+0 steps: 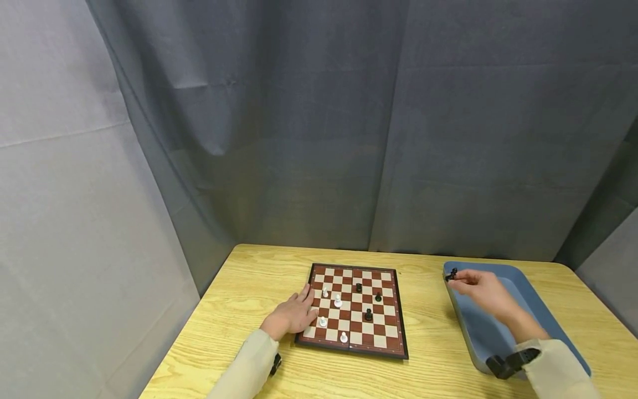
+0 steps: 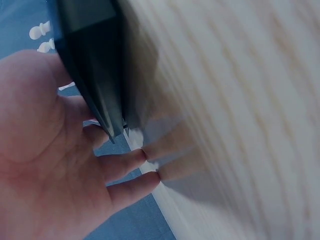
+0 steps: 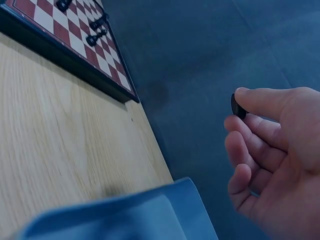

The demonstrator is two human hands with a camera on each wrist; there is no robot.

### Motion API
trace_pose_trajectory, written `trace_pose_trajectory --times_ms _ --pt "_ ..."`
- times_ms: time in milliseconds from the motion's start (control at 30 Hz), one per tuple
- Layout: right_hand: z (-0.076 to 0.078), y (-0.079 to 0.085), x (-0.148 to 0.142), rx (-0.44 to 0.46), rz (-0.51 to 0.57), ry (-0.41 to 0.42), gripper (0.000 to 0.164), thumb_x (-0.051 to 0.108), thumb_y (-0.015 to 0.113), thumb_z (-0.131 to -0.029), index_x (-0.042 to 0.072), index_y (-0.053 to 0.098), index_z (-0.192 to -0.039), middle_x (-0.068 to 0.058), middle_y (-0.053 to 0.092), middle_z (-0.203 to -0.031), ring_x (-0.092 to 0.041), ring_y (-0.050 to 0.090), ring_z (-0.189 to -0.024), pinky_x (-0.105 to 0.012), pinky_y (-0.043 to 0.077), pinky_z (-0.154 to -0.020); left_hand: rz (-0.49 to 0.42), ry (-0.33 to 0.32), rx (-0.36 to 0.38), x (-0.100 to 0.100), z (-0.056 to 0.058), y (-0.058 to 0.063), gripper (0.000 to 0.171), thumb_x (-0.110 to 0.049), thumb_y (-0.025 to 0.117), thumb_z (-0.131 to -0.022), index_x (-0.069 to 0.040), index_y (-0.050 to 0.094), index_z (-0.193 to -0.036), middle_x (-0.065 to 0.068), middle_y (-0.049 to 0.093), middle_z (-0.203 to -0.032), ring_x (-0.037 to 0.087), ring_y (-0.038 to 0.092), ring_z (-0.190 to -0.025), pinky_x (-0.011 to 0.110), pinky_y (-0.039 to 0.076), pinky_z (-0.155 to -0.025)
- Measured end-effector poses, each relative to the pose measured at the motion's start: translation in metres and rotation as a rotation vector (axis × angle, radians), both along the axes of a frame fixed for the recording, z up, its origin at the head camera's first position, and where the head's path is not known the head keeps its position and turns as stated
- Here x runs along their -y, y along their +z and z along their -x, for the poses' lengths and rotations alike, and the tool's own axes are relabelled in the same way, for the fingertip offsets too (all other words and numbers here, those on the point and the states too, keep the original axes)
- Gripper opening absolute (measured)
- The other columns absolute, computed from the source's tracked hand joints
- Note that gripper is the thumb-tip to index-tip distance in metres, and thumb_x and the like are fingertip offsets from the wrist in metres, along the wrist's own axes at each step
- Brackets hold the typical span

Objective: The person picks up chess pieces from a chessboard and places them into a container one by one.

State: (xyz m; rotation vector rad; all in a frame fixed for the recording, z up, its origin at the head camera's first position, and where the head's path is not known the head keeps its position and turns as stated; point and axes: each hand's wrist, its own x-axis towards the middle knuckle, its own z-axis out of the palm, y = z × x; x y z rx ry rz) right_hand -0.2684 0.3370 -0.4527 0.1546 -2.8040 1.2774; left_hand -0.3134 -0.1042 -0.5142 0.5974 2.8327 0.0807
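On the middle of the worktop (image 1: pixel 428 321), one chessboard (image 1: pixel 384 330), with four white pieces (image 1: pixel 338 302) on the left half and three black pieces (image 1: pixel 368 315) on the right half. At its left edge, one resting left hand (image 1: pixel 294 316) with straight fingers, grasping nothing. On the right side, over the far left part of one blue tray (image 1: pixel 485 338), one right hand (image 1: pixel 480 288), with one black chess piece (image 1: pixel 453 274) pinched in the fingers.
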Motion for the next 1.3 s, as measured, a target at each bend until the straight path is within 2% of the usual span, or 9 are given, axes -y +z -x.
trace_pose_trajectory --times_ms 167,400,533,800,933,1300 --pt "-0.001 0.003 -0.013 0.006 -0.031 -0.021 0.055 0.042 0.056 -0.095 -0.004 0.056 -0.123 -0.017 0.062 -0.108 -0.028 0.058 -0.095 -0.046 0.049 -0.075 0.003 0.001 -0.001 0.0 0.0 0.0 0.063 -0.05 0.026 -0.102 -0.014 0.017 -0.153 0.006 0.006 -0.158 0.036 0.029 -0.136 0.048 0.037 -0.102" --pt "-0.002 0.007 -0.03 0.024 -0.058 -0.056 0.063 0.045 0.053 -0.095 -0.008 0.051 -0.128 -0.022 0.06 -0.11 -0.037 0.056 -0.1 -0.051 0.047 -0.076 -0.005 -0.005 0.006 0.0 -0.001 0.001 0.063 -0.048 0.026 -0.102 -0.012 0.016 -0.153 0.007 0.006 -0.158 0.036 0.029 -0.136 0.048 0.037 -0.102" --pt "0.001 0.003 -0.04 0.028 -0.059 -0.073 0.066 0.046 0.053 -0.095 -0.011 0.049 -0.129 -0.024 0.059 -0.111 -0.039 0.056 -0.1 -0.051 0.047 -0.077 -0.009 -0.004 0.004 0.0 -0.002 0.003 0.063 -0.047 0.026 -0.102 -0.012 0.016 -0.153 0.007 0.007 -0.158 0.036 0.029 -0.136 0.048 0.036 -0.103" --pt "0.007 -0.005 -0.059 0.041 -0.064 -0.093 0.063 0.044 0.051 -0.096 -0.012 0.051 -0.124 -0.027 0.058 -0.111 -0.037 0.056 -0.098 -0.05 0.046 -0.076 -0.016 -0.017 0.003 0.0 -0.005 0.007 0.061 -0.045 0.028 -0.103 -0.01 0.018 -0.153 0.009 0.008 -0.158 0.037 0.03 -0.135 0.05 0.036 -0.102" --pt "0.009 -0.008 -0.063 0.056 -0.069 -0.096 0.062 0.042 0.051 -0.097 -0.013 0.05 -0.124 -0.028 0.057 -0.111 -0.038 0.056 -0.097 -0.053 0.045 -0.077 -0.02 -0.021 -0.007 0.0 -0.006 0.008 0.061 -0.044 0.029 -0.103 -0.009 0.02 -0.152 0.009 0.01 -0.158 0.038 0.031 -0.135 0.049 0.036 -0.102" --pt "0.02 -0.021 -0.07 0.124 -0.055 -0.086 0.063 0.041 0.053 -0.097 -0.015 0.049 -0.126 -0.031 0.055 -0.116 -0.035 0.058 -0.097 -0.049 0.048 -0.077 -0.021 -0.017 0.004 0.0 -0.007 0.009 0.061 -0.045 0.028 -0.103 -0.011 0.02 -0.152 0.009 0.009 -0.158 0.038 0.03 -0.135 0.048 0.036 -0.102"
